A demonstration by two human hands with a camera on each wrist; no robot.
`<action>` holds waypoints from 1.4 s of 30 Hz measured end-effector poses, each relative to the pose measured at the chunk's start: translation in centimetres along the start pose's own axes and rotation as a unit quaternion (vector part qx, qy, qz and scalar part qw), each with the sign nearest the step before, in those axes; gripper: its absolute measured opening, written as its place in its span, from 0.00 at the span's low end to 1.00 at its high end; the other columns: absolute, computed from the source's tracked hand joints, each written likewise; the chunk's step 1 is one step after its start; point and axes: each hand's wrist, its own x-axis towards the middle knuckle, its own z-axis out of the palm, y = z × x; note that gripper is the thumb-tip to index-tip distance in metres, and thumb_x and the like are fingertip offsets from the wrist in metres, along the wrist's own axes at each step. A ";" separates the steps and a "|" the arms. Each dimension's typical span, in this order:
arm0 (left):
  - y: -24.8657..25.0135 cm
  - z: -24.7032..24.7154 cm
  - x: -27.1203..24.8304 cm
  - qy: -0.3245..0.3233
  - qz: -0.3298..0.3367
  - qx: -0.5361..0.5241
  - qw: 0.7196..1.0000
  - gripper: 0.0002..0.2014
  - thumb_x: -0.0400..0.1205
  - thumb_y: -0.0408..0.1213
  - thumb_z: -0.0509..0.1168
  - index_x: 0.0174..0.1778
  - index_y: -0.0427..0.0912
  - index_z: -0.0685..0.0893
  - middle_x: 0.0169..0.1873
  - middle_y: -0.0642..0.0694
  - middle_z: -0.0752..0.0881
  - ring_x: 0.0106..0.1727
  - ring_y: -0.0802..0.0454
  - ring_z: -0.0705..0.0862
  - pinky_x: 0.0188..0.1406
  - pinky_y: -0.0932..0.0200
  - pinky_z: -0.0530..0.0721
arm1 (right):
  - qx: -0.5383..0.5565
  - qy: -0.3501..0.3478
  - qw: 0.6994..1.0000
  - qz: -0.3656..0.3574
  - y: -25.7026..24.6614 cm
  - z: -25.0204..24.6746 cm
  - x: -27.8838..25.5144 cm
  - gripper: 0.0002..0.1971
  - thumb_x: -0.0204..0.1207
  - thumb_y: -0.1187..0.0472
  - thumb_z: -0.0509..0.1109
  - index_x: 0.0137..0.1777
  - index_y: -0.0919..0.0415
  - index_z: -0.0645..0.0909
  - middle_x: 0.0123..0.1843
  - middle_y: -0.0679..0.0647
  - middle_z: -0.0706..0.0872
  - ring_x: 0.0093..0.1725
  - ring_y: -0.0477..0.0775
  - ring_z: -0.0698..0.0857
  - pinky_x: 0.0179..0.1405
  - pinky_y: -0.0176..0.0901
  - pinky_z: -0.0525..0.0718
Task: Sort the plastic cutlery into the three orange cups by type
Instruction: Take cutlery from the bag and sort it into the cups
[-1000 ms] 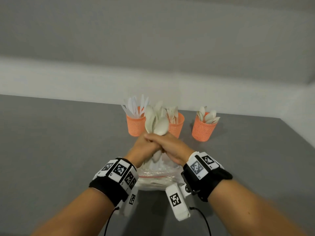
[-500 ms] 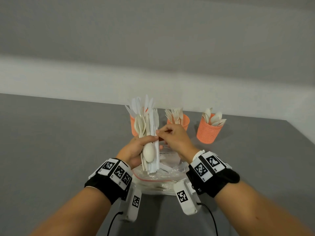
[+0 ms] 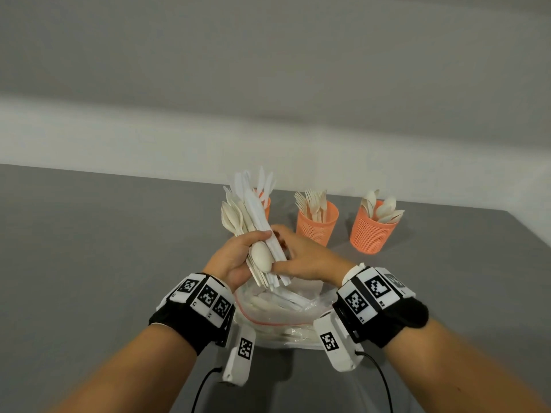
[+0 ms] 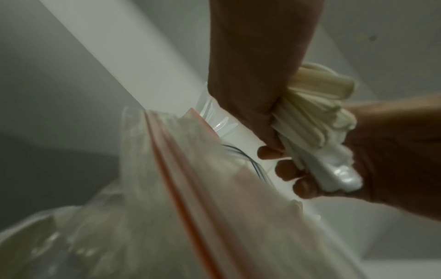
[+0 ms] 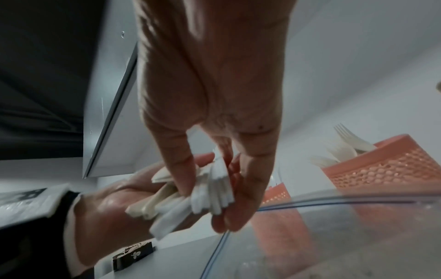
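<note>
My left hand [image 3: 247, 254] grips a mixed bundle of plastic cutlery [image 3: 253, 216], held upright and leaning left above the bag. Cream spoons, forks and white knives stick out of its top. My right hand [image 3: 283, 248] pinches the white knife handles [image 5: 214, 190] at the bundle's lower right, between thumb and fingers. Behind stand three orange cups: the knife cup [image 3: 266, 205], half hidden by the bundle, the fork cup [image 3: 317, 225] and the spoon cup [image 3: 369, 234].
A clear zip bag [image 3: 280, 317] with a red seal lies open under my hands and holds more cutlery. The grey table [image 3: 104, 248] runs to a pale wall just behind the cups. Its right edge lies beyond the spoon cup.
The bundle rose out of the bag in my left hand and now leans left. My right hand let go of the shared clasp and slid to the white knife handles.
</note>
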 end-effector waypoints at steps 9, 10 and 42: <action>0.7 -0.7 0.3 0.036 0.027 0.015 0.999 0.21 0.78 0.24 0.63 0.69 0.27 0.74 0.57 0.30 0.82 0.49 0.40 0.87 0.49 0.43 0.88 | 0.250 0.017 0.964 0.085 0.3 0.1 1.5 0.21 0.78 0.71 0.56 0.70 0.59 0.65 0.50 0.58 0.78 0.35 0.55 0.84 0.30 0.43 0.86; 0.7 -0.7 0.3 0.040 0.032 0.014 0.999 0.21 0.78 0.23 0.62 0.69 0.27 0.75 0.58 0.29 0.82 0.49 0.40 0.86 0.50 0.45 0.87 | 0.292 0.017 0.952 0.092 0.4 -0.1 1.6 0.19 0.78 0.72 0.56 0.68 0.61 0.66 0.49 0.59 0.79 0.35 0.55 0.84 0.30 0.43 0.87; 6.0 -7.0 -0.6 0.059 0.060 0.054 0.995 0.09 0.79 0.24 0.61 0.45 0.39 0.85 0.37 0.47 0.91 0.31 0.55 0.89 0.30 0.63 0.86 | 0.098 0.395 0.913 -0.035 -0.7 -1.9 15.9 0.24 0.76 0.73 0.63 0.73 0.66 0.67 0.69 0.61 0.71 0.67 0.51 0.73 0.67 0.33 0.69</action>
